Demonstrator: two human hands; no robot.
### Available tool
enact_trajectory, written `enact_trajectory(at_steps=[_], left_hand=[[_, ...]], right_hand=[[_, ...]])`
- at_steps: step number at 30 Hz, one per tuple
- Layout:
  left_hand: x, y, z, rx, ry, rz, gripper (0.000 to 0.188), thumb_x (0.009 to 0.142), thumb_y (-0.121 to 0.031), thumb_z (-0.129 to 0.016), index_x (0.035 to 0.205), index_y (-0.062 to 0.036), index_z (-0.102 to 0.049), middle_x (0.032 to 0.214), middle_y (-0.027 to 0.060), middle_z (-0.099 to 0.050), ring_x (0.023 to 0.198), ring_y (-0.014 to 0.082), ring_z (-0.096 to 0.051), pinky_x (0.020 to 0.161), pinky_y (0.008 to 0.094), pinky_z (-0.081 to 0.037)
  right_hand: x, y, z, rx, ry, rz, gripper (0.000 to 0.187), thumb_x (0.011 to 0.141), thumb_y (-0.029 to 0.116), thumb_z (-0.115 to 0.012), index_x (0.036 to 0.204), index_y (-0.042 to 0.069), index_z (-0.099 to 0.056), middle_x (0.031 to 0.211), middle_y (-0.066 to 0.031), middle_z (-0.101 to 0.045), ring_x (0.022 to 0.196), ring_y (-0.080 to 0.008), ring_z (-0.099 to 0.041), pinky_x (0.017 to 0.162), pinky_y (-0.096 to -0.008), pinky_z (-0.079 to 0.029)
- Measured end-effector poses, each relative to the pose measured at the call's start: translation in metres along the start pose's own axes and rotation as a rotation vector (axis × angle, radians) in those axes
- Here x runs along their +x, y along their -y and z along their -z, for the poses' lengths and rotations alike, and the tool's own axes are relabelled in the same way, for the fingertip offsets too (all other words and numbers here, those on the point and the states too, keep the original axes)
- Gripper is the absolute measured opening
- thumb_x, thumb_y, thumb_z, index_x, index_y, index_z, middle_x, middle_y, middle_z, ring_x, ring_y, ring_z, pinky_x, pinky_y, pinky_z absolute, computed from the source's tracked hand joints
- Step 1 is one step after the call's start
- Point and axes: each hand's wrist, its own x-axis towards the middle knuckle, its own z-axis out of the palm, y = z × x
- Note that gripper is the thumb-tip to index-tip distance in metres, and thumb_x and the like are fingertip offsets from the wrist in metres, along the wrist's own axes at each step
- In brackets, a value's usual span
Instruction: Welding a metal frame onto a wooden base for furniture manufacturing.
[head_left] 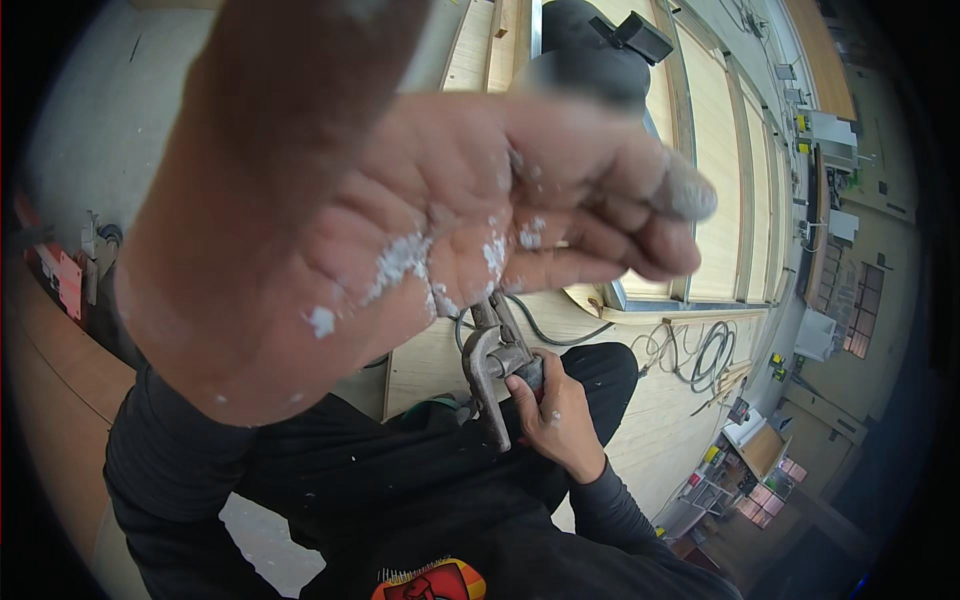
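Note:
Raised close to the camera, my left hand (440, 220) shows its palm, flecked with white crumbs of some material. Its fingers reach to the right, loosely bent, and hold nothing. The blurred thumb fills the upper left. Lower down, over my lap, my right hand (560, 420) is wrapped round the handle end of a grey metal bar clamp (482, 375). The clamp's curved jaw points down toward my dark trousers (400, 460), and its bar runs up behind my left hand, which hides the rest.
A wooden panel with metal framing (715, 180) lies at the upper right. Coiled cable (712, 358) rests on plywood beyond my right knee. A dark rounded shape (580, 50) near the frame is unclear. Red tools (68, 280) lie at far left, by a brown board (60, 370).

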Motion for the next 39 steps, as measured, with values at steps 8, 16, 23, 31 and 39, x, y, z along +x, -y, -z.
enact_trajectory(at_steps=[8,16,23,31,39], left_hand=[[-0.001,-0.008,-0.021,0.091,-0.044,0.187,0.118,0.081,-0.084,-0.008,0.14,0.0149,-0.033,0.137,0.0288,-0.045,0.133,0.0353,-0.042,0.114,0.0505,-0.028],[0.006,-0.025,-0.025,0.189,0.003,0.323,0.071,0.103,-0.046,-0.023,0.141,0.014,-0.029,0.144,0.0271,-0.038,0.135,0.0351,-0.041,0.114,0.0512,-0.029],[0.006,-0.023,-0.02,0.011,0.054,0.19,0.062,0.105,-0.035,-0.029,0.142,0.0139,-0.028,0.143,0.028,-0.038,0.133,0.0359,-0.043,0.113,0.0502,-0.032],[-0.01,-0.006,-0.021,0.029,-0.019,0.078,0.119,0.083,-0.083,0.001,0.138,0.0152,-0.036,0.132,0.0292,-0.05,0.13,0.037,-0.047,0.111,0.0507,-0.033],[0.001,-0.035,-0.011,0.355,-0.166,0.061,0.112,0.085,-0.083,-0.019,0.143,0.0119,-0.03,0.135,0.0302,-0.048,0.13,0.038,-0.047,0.114,0.0464,-0.031]], right_hand=[[0.0,-0.002,0.0,-0.019,-0.011,0.042,0.032,0.094,0.017,-0.062,0.115,-0.004,-0.051,0.059,-0.0154,-0.057,0.051,-0.0305,-0.061,0.051,-0.0371,-0.044],[0.0,-0.002,0.001,0.002,-0.01,0.021,0.028,0.095,0.016,-0.06,0.114,-0.004,-0.053,0.065,-0.0129,-0.061,0.051,-0.0257,-0.061,0.052,-0.0353,-0.046],[-0.005,-0.032,0.016,1.341,0.174,-0.068,0.031,0.102,0.023,-0.047,0.119,-0.002,-0.055,0.094,-0.0132,-0.066,0.069,-0.0146,-0.063,0.063,-0.0258,-0.049],[0.008,0.0,-0.007,-0.153,0.072,0.218,0.038,0.089,0.018,-0.068,0.117,-0.001,-0.053,0.072,-0.0216,-0.059,0.062,-0.034,-0.061,0.059,-0.0382,-0.047],[-0.003,0.006,0.002,-0.005,0.055,0.036,0.033,0.09,0.017,-0.066,0.114,-0.002,-0.054,0.068,-0.0178,-0.059,0.058,-0.0327,-0.06,0.056,-0.0381,-0.047]])
